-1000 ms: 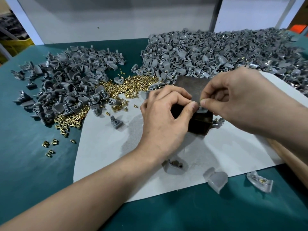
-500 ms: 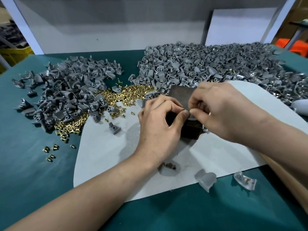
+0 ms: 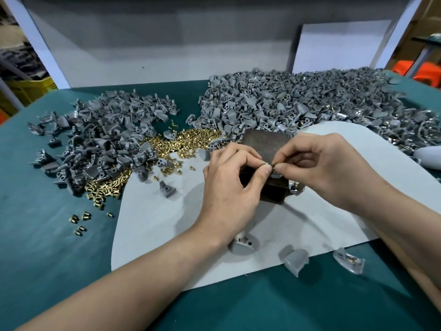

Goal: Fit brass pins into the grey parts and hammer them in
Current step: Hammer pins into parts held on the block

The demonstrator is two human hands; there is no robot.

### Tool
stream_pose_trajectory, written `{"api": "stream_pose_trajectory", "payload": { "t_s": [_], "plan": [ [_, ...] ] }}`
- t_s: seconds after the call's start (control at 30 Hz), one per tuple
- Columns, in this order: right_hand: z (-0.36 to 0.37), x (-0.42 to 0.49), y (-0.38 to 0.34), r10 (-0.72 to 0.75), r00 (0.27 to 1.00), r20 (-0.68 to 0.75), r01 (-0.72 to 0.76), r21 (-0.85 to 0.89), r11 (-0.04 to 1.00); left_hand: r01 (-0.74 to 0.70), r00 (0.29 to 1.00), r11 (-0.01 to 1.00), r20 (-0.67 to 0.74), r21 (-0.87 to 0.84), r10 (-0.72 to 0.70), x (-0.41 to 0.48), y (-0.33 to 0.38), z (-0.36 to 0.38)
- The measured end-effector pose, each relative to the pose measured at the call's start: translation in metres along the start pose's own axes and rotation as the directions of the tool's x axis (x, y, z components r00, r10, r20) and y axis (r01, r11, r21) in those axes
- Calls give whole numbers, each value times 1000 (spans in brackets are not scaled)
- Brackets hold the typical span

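Drawn closer together than a second earlier, the left hand (image 3: 233,185), fingers curled, pinched a grey part (image 3: 278,175) on the dark block (image 3: 265,144); the right hand (image 3: 322,170) pinched a brass pin (image 3: 273,166) touching the left thumb, just above that part

Teal-covered desk (image 3: 47,259) carries a pale grey rounded sheet (image 3: 148,223) across its middle; white flat board (image 3: 341,46) stands upright at the far edge (right half).
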State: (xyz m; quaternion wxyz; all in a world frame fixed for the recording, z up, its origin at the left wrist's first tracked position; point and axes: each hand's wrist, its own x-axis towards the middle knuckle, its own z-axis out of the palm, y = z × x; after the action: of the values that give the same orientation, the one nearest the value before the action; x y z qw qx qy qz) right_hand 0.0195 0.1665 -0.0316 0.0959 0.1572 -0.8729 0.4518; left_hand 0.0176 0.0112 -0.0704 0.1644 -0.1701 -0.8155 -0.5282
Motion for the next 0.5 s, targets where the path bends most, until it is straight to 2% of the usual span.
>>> {"api": "stream_pose_trajectory", "payload": {
  "t_s": [0.23,0.37,0.5],
  "plan": [
    [-1,0,3,40,999,-20,-37,119,992,9,1000,1000,13,-1,-9,0,1,0],
    [-1,-1,3,37,999,-16,-36,91,995,20,1000,1000,19,11,-20,0,2,0],
    [1,0,2,-8,999,-34,8,-17,1000,12,1000,1000,25,16,-13,0,1,0]
  ]
}}
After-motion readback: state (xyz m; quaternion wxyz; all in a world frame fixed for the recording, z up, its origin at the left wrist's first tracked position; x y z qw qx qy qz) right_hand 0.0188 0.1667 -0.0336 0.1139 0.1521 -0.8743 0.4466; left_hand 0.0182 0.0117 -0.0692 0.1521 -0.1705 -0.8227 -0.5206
